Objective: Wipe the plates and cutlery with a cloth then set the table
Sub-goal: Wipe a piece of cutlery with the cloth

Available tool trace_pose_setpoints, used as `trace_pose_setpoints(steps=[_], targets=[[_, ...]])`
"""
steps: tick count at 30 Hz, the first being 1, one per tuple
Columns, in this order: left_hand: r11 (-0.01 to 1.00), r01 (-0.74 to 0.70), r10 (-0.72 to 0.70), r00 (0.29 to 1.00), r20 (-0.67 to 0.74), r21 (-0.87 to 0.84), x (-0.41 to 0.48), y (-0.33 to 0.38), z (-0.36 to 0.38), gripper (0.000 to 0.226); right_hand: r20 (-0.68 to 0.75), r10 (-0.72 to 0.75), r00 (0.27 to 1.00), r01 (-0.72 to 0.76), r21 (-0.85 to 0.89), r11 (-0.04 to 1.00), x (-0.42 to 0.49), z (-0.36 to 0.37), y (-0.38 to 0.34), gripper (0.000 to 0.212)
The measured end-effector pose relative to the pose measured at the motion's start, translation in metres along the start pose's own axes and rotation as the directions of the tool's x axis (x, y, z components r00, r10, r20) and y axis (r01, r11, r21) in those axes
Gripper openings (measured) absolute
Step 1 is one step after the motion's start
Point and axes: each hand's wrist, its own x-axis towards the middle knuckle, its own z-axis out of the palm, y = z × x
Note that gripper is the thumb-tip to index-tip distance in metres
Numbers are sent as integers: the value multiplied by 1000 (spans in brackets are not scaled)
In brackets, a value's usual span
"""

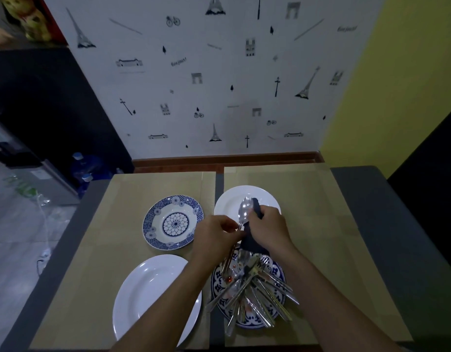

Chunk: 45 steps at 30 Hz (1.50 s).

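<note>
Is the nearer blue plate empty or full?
Full: the nearer blue plate holds a heap of cutlery, handles jutting past its rim.

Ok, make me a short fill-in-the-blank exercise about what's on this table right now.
1. The right hand presses a dark ____ against the spoon.
2. The left hand pinches the spoon by its ____.
3. The spare cutlery is piled on a blue patterned ____.

Missing words: cloth, handle, plate.
</note>
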Motion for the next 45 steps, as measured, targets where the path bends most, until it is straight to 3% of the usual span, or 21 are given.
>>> trace_pose_setpoints(steps=[3,5,9,12,15,18,20,24,28,33,36,38,42,45], targets=[[955,177,-135,974,181,-237,0,-2,-7,22,-22,46,999,-42,175,984,3,-3,6,28],[902,251,-151,945,289,-351,-2,0,-12,15,32,100,994,-105,353,930,1,-4,8,22],[858,272,-177,953,247,-435,-3,0,-13,10,148,180,972,-233,605,762,-7,-6,5,28],[867,258,-186,961,203,-426,-1,-3,-14,11,114,164,980,-197,679,707,-8,-8,7,22],[859,231,-146,966,214,-457,-4,1,-13,18,96,17,995,-76,653,753,-4,-5,9,25],[823,233,-103,958,267,-518,-6,5,-10,22,4,-147,989,139,299,944,3,0,11,47],[813,249,-102,951,291,-526,-8,3,-9,17,-52,-148,988,155,212,965,6,0,12,49],[788,243,-73,949,307,-565,-11,1,-8,12,1,-60,998,57,257,965,6,-6,15,15],[734,256,-49,943,328,-629,-12,-2,-9,16,129,31,991,-78,375,924,-1,-5,10,24],[762,228,-31,948,317,-606,-10,3,-8,15,-72,86,994,-47,428,902,0,-2,0,28],[789,214,-42,954,297,-576,-7,2,-9,15,45,78,996,-90,499,862,0,-1,-1,12],[785,231,-39,944,327,-575,-8,0,-10,17,102,66,993,-111,547,830,1,-6,-1,22],[783,231,-29,941,338,-578,-11,0,-8,18,-4,83,997,-63,612,788,-1,-8,-5,12],[810,178,-7,956,295,-559,-8,1,-9,16,189,146,971,-235,649,723,-3,-5,-1,23]])
